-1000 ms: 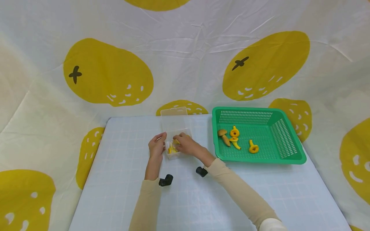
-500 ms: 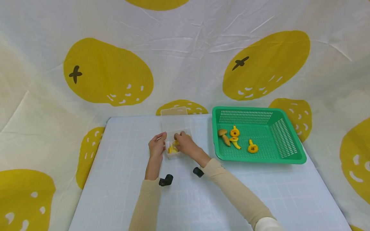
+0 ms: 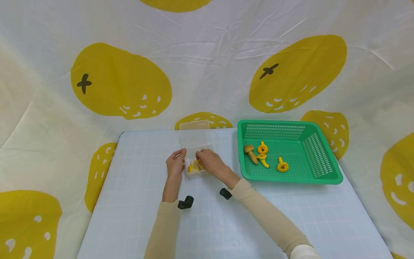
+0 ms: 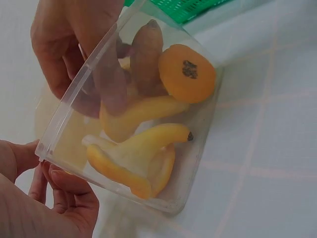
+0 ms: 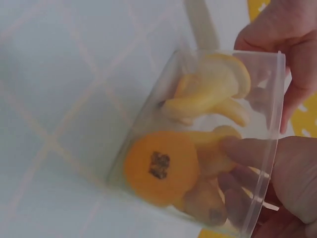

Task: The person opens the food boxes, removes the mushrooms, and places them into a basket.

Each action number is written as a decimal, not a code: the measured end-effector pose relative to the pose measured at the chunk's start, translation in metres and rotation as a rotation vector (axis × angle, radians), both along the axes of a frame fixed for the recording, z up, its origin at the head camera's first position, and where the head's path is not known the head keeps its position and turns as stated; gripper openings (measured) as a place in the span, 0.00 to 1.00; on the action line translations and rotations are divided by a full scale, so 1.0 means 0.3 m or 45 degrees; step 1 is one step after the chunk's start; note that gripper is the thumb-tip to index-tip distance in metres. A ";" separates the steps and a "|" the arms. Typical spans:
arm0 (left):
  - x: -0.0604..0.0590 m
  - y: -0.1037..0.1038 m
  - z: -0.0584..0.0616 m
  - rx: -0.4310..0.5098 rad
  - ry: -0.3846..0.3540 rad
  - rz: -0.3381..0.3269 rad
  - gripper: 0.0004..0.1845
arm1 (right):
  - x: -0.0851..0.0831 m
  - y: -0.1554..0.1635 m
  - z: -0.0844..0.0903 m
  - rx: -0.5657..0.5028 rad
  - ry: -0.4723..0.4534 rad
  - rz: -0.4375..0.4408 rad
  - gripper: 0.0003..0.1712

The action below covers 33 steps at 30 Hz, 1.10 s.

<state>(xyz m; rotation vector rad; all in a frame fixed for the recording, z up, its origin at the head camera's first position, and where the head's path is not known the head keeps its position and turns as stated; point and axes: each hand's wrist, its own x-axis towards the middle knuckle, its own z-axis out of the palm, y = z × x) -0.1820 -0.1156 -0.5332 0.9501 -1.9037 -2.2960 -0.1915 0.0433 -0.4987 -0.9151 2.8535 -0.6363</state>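
A clear plastic box (image 4: 72, 94) stands on the table with its see-through lid (image 3: 194, 135) raised at the back. My left hand (image 3: 175, 163) grips the box at its left rim, thumb above and fingers curled below. Fingers of my right hand (image 3: 210, 162) reach down inside, around a yellow toy mushroom (image 4: 148, 111); part of that grip is hidden behind other pieces. Beside it in the box lie another yellow funnel-shaped mushroom (image 4: 143, 158), a round orange cap with a dark centre (image 5: 161, 167) and a brown mushroom (image 4: 147, 54).
To the right stands a green plastic basket (image 3: 291, 178). It contains a brown mushroom (image 3: 251, 154) and several yellow ones, such as the mushroom lying apart (image 3: 283, 166). A cloth with a yellow fruit print (image 3: 121, 82) hangs behind the table.
My right hand has shifted slightly inside the box, uncovering more of the yellow mushrooms there. My left hand keeps its place at the rim.
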 end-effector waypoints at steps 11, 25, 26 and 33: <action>-0.003 0.004 0.001 -0.021 -0.027 0.002 0.18 | -0.009 0.075 0.028 -0.258 -0.117 0.007 0.06; -0.002 0.001 -0.003 -0.044 -0.045 -0.018 0.18 | -0.004 0.180 0.056 -0.593 -0.164 -0.015 0.06; -0.002 0.001 -0.004 -0.044 -0.044 -0.016 0.18 | -0.005 0.189 0.057 -0.605 -0.159 -0.026 0.06; -0.001 0.003 -0.002 -0.039 -0.034 -0.009 0.18 | -0.009 0.258 0.077 -0.678 -0.198 -0.109 0.08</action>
